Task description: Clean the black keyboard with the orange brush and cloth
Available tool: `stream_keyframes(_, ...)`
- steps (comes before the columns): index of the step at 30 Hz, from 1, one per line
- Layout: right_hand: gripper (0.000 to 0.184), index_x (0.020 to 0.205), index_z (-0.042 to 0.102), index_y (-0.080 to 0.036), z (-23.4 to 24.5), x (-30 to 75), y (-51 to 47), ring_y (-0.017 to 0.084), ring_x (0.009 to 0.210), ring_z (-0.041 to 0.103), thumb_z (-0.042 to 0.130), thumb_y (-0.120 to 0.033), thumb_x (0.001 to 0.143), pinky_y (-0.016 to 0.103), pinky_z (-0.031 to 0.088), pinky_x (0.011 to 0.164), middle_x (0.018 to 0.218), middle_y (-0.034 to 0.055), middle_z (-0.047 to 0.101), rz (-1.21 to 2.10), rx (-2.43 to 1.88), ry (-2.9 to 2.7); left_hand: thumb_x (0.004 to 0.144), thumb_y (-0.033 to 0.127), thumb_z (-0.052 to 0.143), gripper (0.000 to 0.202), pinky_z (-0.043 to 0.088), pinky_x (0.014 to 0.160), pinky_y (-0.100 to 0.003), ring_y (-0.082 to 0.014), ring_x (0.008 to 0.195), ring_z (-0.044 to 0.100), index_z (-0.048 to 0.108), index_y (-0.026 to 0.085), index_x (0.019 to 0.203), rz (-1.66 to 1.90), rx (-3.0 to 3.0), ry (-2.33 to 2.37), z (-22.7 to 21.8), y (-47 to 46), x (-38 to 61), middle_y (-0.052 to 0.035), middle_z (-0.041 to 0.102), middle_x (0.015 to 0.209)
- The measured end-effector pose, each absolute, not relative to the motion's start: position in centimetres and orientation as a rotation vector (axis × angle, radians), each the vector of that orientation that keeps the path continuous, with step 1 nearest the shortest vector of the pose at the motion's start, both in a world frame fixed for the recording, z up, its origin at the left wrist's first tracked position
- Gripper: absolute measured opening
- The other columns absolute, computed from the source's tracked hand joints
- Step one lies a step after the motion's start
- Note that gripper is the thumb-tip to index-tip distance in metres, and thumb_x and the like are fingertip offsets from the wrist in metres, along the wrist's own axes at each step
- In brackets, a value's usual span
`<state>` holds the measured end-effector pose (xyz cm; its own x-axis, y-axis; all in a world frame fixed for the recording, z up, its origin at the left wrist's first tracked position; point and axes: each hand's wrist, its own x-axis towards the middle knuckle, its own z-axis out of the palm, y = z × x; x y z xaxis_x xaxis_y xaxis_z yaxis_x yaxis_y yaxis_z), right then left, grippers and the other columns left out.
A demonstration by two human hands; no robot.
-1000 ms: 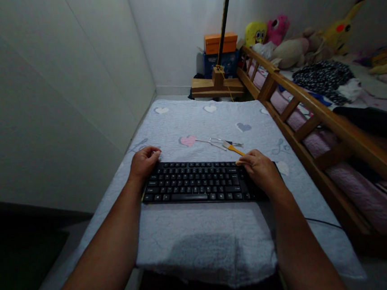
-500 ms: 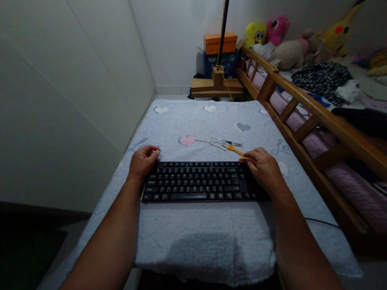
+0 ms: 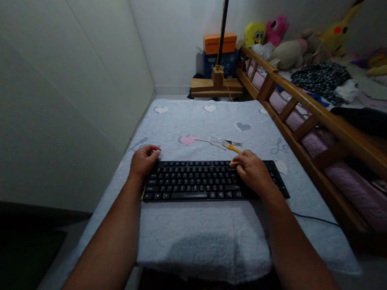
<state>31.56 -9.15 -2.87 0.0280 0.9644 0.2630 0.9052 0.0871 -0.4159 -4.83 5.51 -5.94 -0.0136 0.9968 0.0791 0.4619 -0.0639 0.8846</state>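
A black keyboard (image 3: 191, 181) lies flat on a pale blue cloth with heart prints. At its far left corner rests my left hand (image 3: 144, 160), fingers curled together; whether they grip anything is hidden. My right hand (image 3: 252, 169) is closed over the right part of the keys. Between its thumb and fingers pokes out a small tan piece (image 3: 233, 163), perhaps sponge or cloth, against the upper keys. Just beyond the keyboard lie a yellow-handled brush (image 3: 231, 148) and tweezers (image 3: 217, 139), with a thin pale stick-like tool (image 3: 218, 146) beside them.
The cloth-covered table (image 3: 201, 230) has a wall close on its left. A wooden bed rail (image 3: 297, 95) runs along the right, with plush toys behind it. A wooden stand (image 3: 217, 86) and an orange box (image 3: 220, 43) are at the back. The keyboard cable (image 3: 317, 219) trails right.
My right hand has slid left along the keyboard with the small tan piece, uncovering the keys at the right end. My left hand has stayed in place.
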Motion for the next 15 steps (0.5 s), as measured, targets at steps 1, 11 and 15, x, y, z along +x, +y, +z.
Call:
stream_keyframes(1, 0.025, 0.088, 0.079, -0.021, -2.8, 31.9, -9.2, 0.024, 0.098, 0.068, 0.059, -0.006, 0.090, 0.036, 0.053, 0.094, 0.098, 0.0085, 0.070, 0.144, -1.864, -1.876, 0.071, 0.047, 0.068, 0.030, 0.047, 0.065, -0.032, -0.0190, 0.061, 0.062, 0.073, 0.021, 0.084, 1.023, 1.596, 1.546, -5.9, 5.5, -4.8, 0.0009, 0.064, 0.064)
stream_keyframes(11, 0.031, 0.117, 0.076, -0.023, -3.7, 29.6, -8.5, 0.026, 0.109, 0.068, 0.056, -0.012, 0.095, 0.040, 0.053, 0.101, 0.112, 0.0103, 0.074, 0.196, -1.605, -1.836, 0.069, 0.046, 0.069, 0.029, 0.047, 0.063, -0.031, -0.0185, 0.060, 0.062, 0.072, 0.021, 0.081, 1.036, 1.559, 1.540, -5.6, 5.4, -4.6, 0.0012, 0.064, 0.064)
stream_keyframes(15, 0.022, 0.105, 0.077, -0.025, -3.5, 27.9, -8.3, 0.023, 0.099, 0.067, 0.057, -0.017, 0.101, 0.035, 0.053, 0.093, 0.102, 0.0069, 0.071, 0.237, -1.601, -1.905, 0.068, 0.047, 0.071, 0.031, 0.047, 0.063, -0.031, -0.0183, 0.061, 0.060, 0.073, 0.020, 0.082, 1.051, 1.553, 1.524, -5.6, 5.4, -4.6, 0.0006, 0.064, 0.065)
